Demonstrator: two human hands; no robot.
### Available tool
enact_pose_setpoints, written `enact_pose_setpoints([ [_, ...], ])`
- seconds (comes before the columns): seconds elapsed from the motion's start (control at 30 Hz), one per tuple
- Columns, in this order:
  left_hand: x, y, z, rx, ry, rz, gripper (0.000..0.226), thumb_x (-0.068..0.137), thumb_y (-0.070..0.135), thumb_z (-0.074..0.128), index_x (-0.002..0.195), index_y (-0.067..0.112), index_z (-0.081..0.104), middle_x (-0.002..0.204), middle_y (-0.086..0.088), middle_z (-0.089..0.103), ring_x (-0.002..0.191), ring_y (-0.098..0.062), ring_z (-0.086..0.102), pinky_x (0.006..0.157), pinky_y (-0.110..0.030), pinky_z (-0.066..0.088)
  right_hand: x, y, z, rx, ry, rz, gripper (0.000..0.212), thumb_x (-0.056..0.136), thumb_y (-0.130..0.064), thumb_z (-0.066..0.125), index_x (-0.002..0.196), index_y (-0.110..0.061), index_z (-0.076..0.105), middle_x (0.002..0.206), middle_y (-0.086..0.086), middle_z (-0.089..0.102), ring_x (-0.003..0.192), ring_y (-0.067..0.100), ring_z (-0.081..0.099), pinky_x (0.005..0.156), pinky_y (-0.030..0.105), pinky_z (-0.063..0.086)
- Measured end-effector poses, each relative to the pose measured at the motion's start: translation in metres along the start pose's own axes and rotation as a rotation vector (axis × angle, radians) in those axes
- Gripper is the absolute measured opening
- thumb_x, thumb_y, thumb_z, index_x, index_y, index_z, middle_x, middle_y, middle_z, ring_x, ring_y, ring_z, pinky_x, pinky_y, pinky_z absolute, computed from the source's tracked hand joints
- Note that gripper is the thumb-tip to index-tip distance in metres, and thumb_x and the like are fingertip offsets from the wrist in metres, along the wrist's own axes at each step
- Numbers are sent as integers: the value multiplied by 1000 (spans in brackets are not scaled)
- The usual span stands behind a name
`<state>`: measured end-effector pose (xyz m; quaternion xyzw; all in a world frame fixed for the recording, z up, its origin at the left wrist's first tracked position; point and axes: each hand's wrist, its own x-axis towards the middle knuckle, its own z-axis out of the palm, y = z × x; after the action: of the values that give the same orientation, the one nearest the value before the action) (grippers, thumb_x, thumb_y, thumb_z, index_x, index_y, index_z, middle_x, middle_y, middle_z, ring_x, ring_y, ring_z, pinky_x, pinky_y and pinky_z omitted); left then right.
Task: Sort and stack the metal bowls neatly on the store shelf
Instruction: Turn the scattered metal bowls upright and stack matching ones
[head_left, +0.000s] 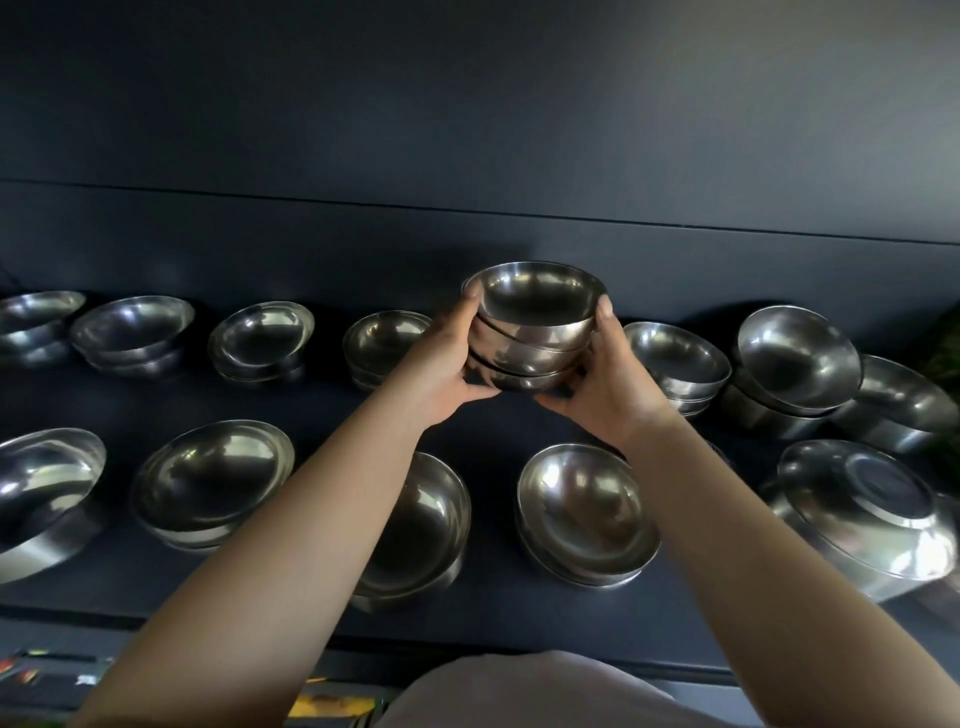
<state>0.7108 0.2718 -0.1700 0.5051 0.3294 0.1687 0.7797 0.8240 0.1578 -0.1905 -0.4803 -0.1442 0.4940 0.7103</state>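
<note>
Holding a small nested stack of shiny round steel bowls (532, 332) above the dark blue shelf (498, 426), left hand (441, 371) and right hand (605, 387) gripping opposite sides, fingers curled beneath, mostly hidden. Behind the forearms, partly covered: a front-row stack of wide steel bowls (421, 525).

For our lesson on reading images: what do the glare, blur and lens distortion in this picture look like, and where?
Head view: bright glare patches on the held stack of bowls and the upturned bowl; wide-angle bending bows the dark shelf edges and stretches the outer bowls; overall softness, the frame edges blurriest; dim wall behind.
</note>
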Motion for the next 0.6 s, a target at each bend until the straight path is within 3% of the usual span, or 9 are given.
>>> enact_pose_setpoints([
  [0.13, 10, -3, 0, 83, -21, -8, 45, 86, 57, 47, 121, 31, 41, 140, -5, 44, 126, -29, 45, 88, -49, 44, 4, -13, 2, -56, 83, 72, 57, 88, -57, 46, 132, -21, 47, 121, 2, 58, 106, 19, 57, 78, 41, 49],
  [0.23, 20, -6, -3, 181, -21, -95, 48, 85, 57, 49, 124, 30, 41, 142, -5, 42, 130, -27, 40, 96, -50, 39, 8, -17, -1, -92, 174, 141, 48, 91, -50, 49, 126, -18, 48, 113, 4, 59, 101, 23, 56, 78, 45, 46],
  [0.33, 27, -8, -7, 212, -35, -175, 47, 89, 46, 52, 131, 29, 38, 143, -7, 40, 130, -30, 39, 95, -44, 39, 15, -12, -9, -90, 252, 187, 32, 93, -40, 50, 116, -18, 49, 97, 1, 58, 95, 18, 55, 81, 44, 44],
  [0.5, 35, -22, -9, 215, -22, -276, 47, 94, 41, 46, 136, 22, 38, 142, -11, 42, 128, -33, 42, 100, -45, 37, 24, 10, -20, -60, 305, 250, 47, 94, -37, 51, 133, -12, 44, 99, 6, 58, 89, 22, 55, 77, 47, 45],
  [0.6, 40, -28, -10, 219, 4, -291, 44, 95, 41, 44, 134, 19, 41, 140, -10, 45, 128, -30, 42, 102, -44, 34, 30, 17, -28, -39, 327, 257, 51, 93, -39, 52, 135, -12, 44, 105, 9, 58, 102, 24, 55, 96, 47, 42],
])
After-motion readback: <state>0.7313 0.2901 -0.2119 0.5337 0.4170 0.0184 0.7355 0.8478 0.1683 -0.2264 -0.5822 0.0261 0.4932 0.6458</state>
